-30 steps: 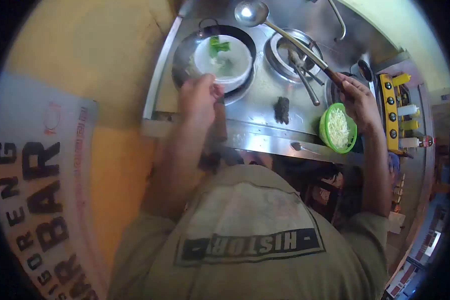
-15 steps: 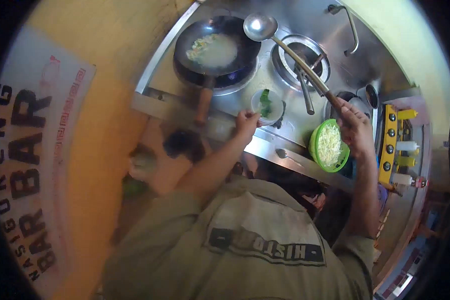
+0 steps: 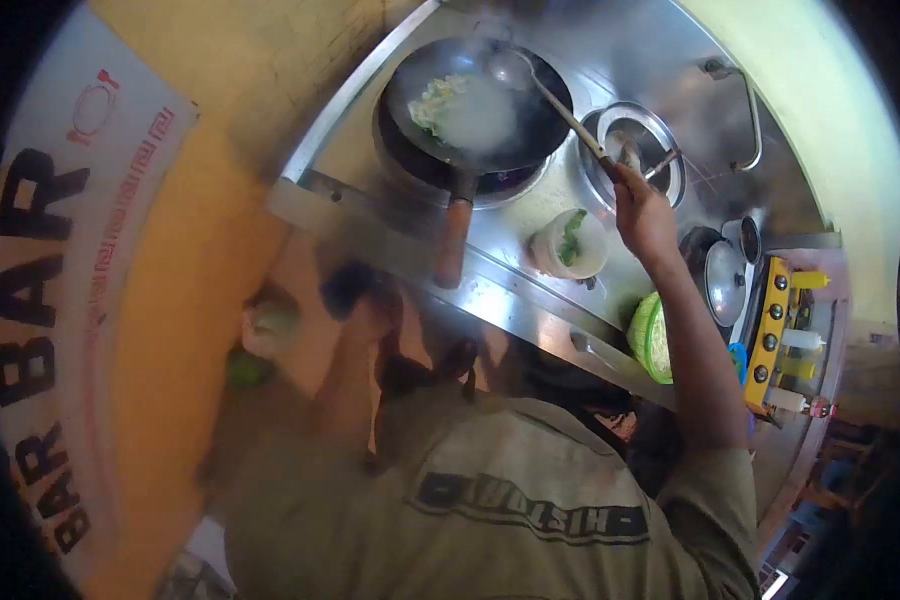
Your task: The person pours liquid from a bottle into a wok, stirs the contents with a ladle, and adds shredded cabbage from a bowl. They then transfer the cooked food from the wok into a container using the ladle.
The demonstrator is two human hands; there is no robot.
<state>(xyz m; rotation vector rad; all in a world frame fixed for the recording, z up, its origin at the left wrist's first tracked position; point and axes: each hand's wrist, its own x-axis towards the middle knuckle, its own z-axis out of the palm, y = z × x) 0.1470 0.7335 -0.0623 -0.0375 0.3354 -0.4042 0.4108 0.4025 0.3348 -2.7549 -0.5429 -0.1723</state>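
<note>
My right hand (image 3: 642, 208) is wrapped round the handle of a long ladle (image 3: 568, 115). The ladle's bowl is over the far right side of a black wok (image 3: 547, 115), in the rising steam. Pale, eggy-looking food with green bits (image 3: 440, 105) lies in the wok, whose wooden handle (image 3: 454, 235) points towards me. My left hand (image 3: 375, 312) is low at the left, smeared by motion, beside a dark, blurred thing (image 3: 342, 287); its fingers cannot be made out. A translucent tub (image 3: 588, 262) with green leaves stands on the counter near the wok handle.
Right of the wok is a second burner ring (image 3: 678, 185). A green basket (image 3: 650, 345) of shredded pale vegetable sits under my right forearm. Lidded pots (image 3: 725, 280) and a yellow rack (image 3: 770, 320) with squeeze bottles stand further right. A spoon (image 3: 582, 343) lies along the front edge.
My right hand has swung the ladle left and down into the wok. My left hand has let go of the tub and drawn back low to the left. More steam rises.
</note>
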